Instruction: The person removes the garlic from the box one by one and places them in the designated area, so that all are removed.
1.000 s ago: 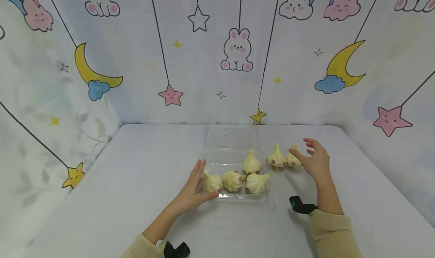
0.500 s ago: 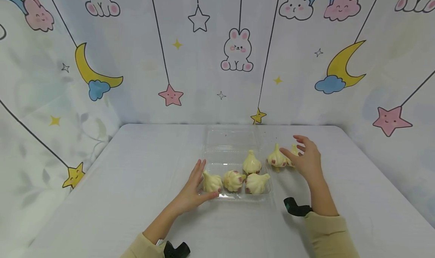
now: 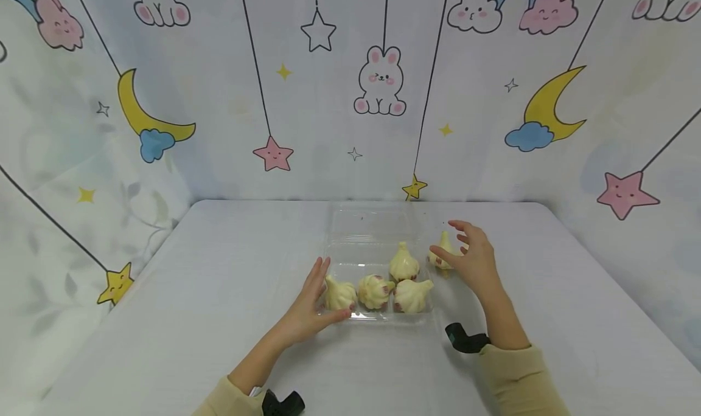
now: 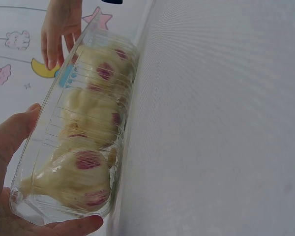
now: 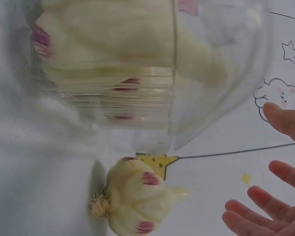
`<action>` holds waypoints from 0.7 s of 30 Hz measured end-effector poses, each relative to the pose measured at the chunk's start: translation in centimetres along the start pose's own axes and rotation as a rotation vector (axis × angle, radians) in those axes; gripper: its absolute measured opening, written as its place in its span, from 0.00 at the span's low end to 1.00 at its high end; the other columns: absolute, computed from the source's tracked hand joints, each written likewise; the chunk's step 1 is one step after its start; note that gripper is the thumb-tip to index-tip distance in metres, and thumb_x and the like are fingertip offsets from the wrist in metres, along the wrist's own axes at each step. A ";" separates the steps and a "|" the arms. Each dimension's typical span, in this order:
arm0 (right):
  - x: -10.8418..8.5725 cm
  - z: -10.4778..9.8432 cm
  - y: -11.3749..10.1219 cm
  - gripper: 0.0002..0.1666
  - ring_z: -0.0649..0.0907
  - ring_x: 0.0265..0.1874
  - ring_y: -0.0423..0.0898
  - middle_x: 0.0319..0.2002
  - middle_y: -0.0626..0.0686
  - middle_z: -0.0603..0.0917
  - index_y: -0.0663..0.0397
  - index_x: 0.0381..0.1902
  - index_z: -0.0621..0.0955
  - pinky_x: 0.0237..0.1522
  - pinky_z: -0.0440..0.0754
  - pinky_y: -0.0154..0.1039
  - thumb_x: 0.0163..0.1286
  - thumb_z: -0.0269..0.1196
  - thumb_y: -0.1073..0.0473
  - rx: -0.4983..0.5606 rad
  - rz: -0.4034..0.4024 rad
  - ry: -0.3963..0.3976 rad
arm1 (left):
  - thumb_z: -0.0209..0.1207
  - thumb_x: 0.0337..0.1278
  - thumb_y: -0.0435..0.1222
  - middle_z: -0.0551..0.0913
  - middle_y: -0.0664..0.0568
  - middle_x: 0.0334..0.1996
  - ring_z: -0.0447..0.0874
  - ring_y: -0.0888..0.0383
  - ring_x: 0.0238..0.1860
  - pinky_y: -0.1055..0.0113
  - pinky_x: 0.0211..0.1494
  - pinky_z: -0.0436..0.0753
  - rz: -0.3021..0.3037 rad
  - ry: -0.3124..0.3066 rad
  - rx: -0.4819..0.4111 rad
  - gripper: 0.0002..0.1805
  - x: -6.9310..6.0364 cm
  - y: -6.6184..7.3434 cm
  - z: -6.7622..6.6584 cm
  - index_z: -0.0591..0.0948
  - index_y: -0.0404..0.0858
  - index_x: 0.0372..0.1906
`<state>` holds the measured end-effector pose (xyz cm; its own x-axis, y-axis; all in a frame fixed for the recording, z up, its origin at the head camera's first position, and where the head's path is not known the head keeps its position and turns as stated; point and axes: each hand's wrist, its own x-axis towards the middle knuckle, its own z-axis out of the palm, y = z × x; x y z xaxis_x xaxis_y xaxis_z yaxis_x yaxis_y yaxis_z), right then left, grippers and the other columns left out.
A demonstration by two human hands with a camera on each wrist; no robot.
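A clear plastic clamshell box [image 3: 427, 318] with its lid laid back holds several pale garlic bulbs [image 3: 374, 292], three along the front and one behind at the right. My left hand [image 3: 309, 309] rests against its front left corner, fingers straight along the side and thumb at the front edge. Right of the box, a loose garlic bulb [image 3: 440, 259] stands on the table, partly behind my right hand [image 3: 475, 263]. Those fingers are spread and hold nothing; in the right wrist view they are apart from the bulb [image 5: 140, 199]. A second loose bulb is hidden by the hand.
The box's raised lid [image 3: 372, 221] lies toward the back of the white table [image 3: 246, 239]. A patterned cloth wall [image 3: 328, 112] rises behind the table. Dark wrist camera mounts [image 3: 465, 338] stick out from both wrists.
My right hand has moved left over the loose garlic bulbs, covering the farther right one and reaching the nearer one. My left hand has stayed on the box.
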<state>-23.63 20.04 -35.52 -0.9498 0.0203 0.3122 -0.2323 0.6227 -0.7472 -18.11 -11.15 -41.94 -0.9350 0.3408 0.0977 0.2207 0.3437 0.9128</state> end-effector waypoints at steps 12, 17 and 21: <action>-0.5 1.3 -0.8 0.37 0.69 0.57 0.63 0.59 0.65 0.64 0.62 0.60 0.67 0.54 0.71 0.55 0.55 0.69 0.56 0.024 -0.008 -0.050 | 0.66 0.48 0.33 0.32 0.39 0.70 0.51 0.32 0.65 0.44 0.60 0.64 -0.005 0.005 -0.016 0.53 -1.0 3.6 -0.4 0.42 0.38 0.72; -0.6 2.2 -1.1 0.36 0.70 0.56 0.63 0.59 0.64 0.65 0.61 0.59 0.69 0.52 0.73 0.56 0.54 0.69 0.57 0.053 -0.049 -0.073 | 0.65 0.49 0.34 0.31 0.39 0.70 0.50 0.32 0.65 0.44 0.59 0.65 -0.010 -0.003 -0.007 0.53 -0.9 3.3 -0.3 0.41 0.39 0.72; -0.8 2.9 -1.2 0.36 0.71 0.55 0.62 0.59 0.62 0.65 0.59 0.59 0.69 0.51 0.74 0.55 0.54 0.69 0.56 0.057 -0.063 -0.107 | 0.66 0.48 0.35 0.30 0.43 0.71 0.50 0.33 0.65 0.44 0.59 0.65 -0.003 0.003 0.005 0.54 -0.4 1.7 0.0 0.40 0.43 0.72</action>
<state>-23.23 16.99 -36.58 -0.9492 -0.1025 0.2974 -0.3005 0.5747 -0.7612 -17.38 -10.72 -40.39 -0.9365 0.3371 0.0967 0.2195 0.3487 0.9112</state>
